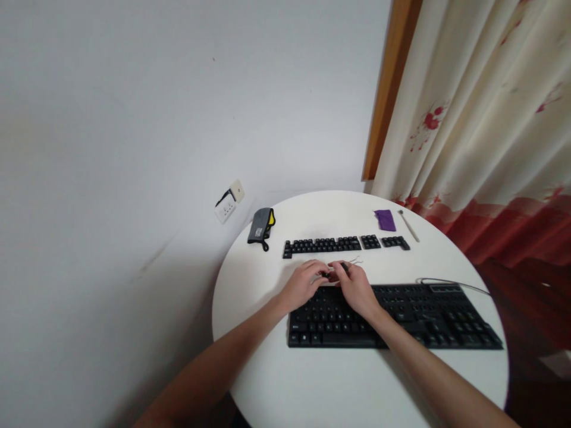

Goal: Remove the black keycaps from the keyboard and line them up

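Note:
A black keyboard [343, 339] lies across the near half of the table, and key caps are off its upper rows. Over its upper left edge, my left hand [306, 284] is pinched around a small black key cap [327, 274]. Close beside it, my right hand [358, 292] is closed on a wire key cap puller [358, 260], whose thin metal wires stick out beyond the fingers. Most of the puller's handle is hidden in the hand. Past both hands, detached black key caps [325, 245] are lined up in rows.
On the round white table [276, 380], a grey pouch [260, 226] stands at the far left. A purple cloth [385, 220] and a thin brush-like stick [409, 226] lie at the far right. The keyboard cable [455, 281] trails off right. Wall left, curtain [468, 119] right.

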Tool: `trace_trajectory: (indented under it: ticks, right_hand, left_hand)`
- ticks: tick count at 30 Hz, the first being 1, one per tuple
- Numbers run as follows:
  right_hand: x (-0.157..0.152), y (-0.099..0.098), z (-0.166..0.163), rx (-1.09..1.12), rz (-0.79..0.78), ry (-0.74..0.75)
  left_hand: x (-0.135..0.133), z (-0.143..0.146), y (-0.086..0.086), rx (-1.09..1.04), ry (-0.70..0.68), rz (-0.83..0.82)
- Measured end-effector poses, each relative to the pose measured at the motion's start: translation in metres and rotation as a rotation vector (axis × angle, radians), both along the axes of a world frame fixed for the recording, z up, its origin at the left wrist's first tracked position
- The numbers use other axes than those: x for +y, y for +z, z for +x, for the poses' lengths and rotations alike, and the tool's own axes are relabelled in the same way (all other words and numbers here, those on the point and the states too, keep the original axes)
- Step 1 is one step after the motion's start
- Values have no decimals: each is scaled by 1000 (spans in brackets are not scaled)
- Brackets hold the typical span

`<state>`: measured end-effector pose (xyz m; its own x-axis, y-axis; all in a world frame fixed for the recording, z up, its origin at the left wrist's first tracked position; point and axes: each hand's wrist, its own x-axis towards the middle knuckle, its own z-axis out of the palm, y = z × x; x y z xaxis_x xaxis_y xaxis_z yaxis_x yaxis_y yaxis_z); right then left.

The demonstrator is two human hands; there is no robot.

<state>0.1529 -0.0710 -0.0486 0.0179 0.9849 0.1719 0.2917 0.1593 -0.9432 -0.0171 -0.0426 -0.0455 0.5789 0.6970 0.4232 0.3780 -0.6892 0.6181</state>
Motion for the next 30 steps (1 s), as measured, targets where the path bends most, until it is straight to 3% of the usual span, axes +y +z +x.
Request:
trace_trajectory:
  ticks: [7, 14, 18, 23, 30]
  right_hand:
    - [-8, 3, -3, -87, 109, -32]
    - [-3, -2, -2, -8, 7, -41]
    - [1, -7, -1, 60, -62, -82]
    - [0, -8, -3, 58, -61, -74]
    - [-3, -7, -4, 34, -63, -56]
  left_hand:
    - [-5, -4, 5, 229, 15, 240]
    - [0, -10, 2, 36, -21, 116]
    - [21, -25, -2, -22, 194, 87]
    - [52, -52, -15, 148, 517, 140]
    - [60, -59, -30, 233, 590, 144]
